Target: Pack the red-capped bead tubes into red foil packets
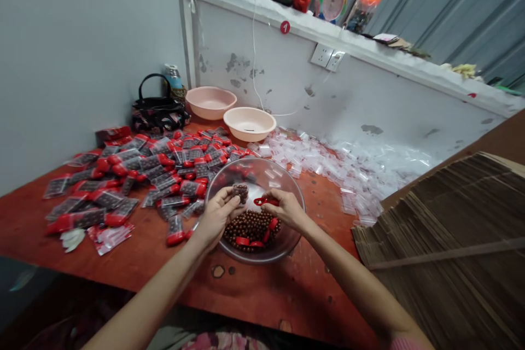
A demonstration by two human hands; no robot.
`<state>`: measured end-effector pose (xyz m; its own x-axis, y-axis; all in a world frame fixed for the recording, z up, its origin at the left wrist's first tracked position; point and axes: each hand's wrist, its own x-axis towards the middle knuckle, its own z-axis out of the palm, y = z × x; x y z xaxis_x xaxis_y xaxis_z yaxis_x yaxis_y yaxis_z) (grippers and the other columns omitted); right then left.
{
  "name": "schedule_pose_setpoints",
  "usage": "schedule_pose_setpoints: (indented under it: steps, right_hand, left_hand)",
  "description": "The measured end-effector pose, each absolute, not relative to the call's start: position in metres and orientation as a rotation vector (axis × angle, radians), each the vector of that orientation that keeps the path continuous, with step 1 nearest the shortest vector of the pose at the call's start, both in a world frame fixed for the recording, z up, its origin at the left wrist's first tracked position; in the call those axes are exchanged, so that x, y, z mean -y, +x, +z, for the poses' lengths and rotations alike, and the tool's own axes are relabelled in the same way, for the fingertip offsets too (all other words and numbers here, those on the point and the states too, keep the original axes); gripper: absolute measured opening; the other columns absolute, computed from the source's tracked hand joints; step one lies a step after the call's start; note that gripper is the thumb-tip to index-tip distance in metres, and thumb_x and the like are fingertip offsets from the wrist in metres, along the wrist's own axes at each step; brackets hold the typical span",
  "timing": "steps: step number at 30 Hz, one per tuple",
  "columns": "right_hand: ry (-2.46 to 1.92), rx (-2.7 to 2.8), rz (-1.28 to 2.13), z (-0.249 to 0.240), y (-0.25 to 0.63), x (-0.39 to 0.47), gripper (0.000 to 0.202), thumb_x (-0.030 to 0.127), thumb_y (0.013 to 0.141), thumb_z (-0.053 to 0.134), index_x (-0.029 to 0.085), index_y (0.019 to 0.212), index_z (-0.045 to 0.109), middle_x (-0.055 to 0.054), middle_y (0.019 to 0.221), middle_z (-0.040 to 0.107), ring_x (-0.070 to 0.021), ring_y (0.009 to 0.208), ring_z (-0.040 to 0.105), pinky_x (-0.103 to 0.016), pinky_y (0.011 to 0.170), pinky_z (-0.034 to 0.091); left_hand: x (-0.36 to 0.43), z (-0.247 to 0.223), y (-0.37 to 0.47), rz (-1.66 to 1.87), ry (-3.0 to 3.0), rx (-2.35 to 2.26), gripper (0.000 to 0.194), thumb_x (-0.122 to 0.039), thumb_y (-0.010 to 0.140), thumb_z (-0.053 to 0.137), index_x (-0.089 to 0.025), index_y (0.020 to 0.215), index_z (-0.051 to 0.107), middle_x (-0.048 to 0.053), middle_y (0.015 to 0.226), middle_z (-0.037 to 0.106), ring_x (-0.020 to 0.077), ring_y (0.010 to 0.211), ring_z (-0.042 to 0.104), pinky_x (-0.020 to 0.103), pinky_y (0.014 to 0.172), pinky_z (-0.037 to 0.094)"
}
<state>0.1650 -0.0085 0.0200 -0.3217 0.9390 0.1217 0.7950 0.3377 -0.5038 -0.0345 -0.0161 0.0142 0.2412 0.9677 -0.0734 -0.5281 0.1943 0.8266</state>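
My left hand (pixel 218 212) grips a small clear plastic container (pixel 241 192) filled with brown beads. Facing it, my right hand (pixel 287 210) pinches a red cap (pixel 260 202), and a gap separates cap and container. Both hands are over a large transparent bowl (pixel 300 191). Inside the bowl lies a heap of round brown beads (pixel 248 224), with several red caps (pixel 242 241) resting on it. My fingers hide part of the container and of the cap.
Many red-capped bead containers (pixel 156 161) are piled left on the red table (pixel 328 290). Empty clear containers (pixel 328 167) spread behind and right. Two basins (pixel 250 124) and a black handbag (pixel 159 115) stand at the back. Stacked flattened cardboard (pixel 443 246) fills the right side.
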Motion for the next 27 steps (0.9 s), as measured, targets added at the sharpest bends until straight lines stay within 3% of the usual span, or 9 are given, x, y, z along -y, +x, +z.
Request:
schedule_pose_setpoints:
  steps: [5, 9, 17, 22, 27]
  right_hand:
    - [-1.694, 2.4, 0.233, 0.031, 0.17, 0.011, 0.011, 0.016, 0.073, 0.056, 0.017, 0.081, 0.063, -0.007, 0.081, 0.065, -0.0181, 0.072, 0.059, -0.025, 0.064, 0.04]
    - [-1.538, 2.311, 0.236, 0.04, 0.17, 0.016, 0.011, 0.018, 0.074, 0.057, 0.019, 0.083, 0.063, -0.004, 0.078, 0.062, -0.0148, 0.069, 0.056, -0.023, 0.063, 0.039]
    - [-1.129, 1.772, 0.925, 0.048, 0.158, 0.027, 0.017, 0.029, 0.067, 0.069, 0.017, 0.078, 0.064, 0.001, 0.07, 0.06, -0.0128, 0.065, 0.054, -0.023, 0.062, 0.042]
    - [-0.983, 1.585, 1.007, 0.033, 0.152, 0.027, 0.016, 0.03, 0.067, 0.07, 0.018, 0.075, 0.063, -0.001, 0.079, 0.058, -0.0147, 0.078, 0.055, -0.027, 0.075, 0.042]
    - [-1.02, 1.704, 1.065, 0.037, 0.159, 0.027, 0.03, 0.029, 0.071, 0.067, 0.02, 0.097, 0.056, -0.001, 0.083, 0.057, -0.0128, 0.074, 0.054, -0.025, 0.068, 0.044]
  left_hand:
    - [0.021, 0.016, -0.027, 1.16, 0.721, -0.664, 0.029, -0.019, 0.068, 0.067, -0.015, 0.095, 0.058, 0.003, 0.092, 0.063, 0.0149, 0.086, 0.061, 0.029, 0.078, 0.051]
    - [0.025, 0.014, -0.026, 1.15, 0.688, -0.66, 0.035, -0.017, 0.065, 0.069, -0.016, 0.099, 0.059, 0.005, 0.099, 0.063, 0.0166, 0.088, 0.061, 0.03, 0.079, 0.051]
    - [0.034, 0.01, -0.015, 1.063, 0.72, -0.649, 0.033, -0.021, 0.064, 0.07, -0.015, 0.095, 0.065, 0.006, 0.102, 0.064, 0.0193, 0.089, 0.06, 0.027, 0.075, 0.051]
    - [0.036, 0.012, -0.015, 1.016, 0.76, -0.588, 0.03, -0.022, 0.068, 0.067, -0.016, 0.097, 0.064, 0.007, 0.104, 0.062, 0.0196, 0.092, 0.058, 0.027, 0.073, 0.052]
    - [0.032, 0.003, -0.019, 1.027, 0.802, -0.632, 0.032, -0.025, 0.07, 0.065, -0.018, 0.101, 0.062, 0.007, 0.106, 0.062, 0.0195, 0.09, 0.059, 0.029, 0.074, 0.051]
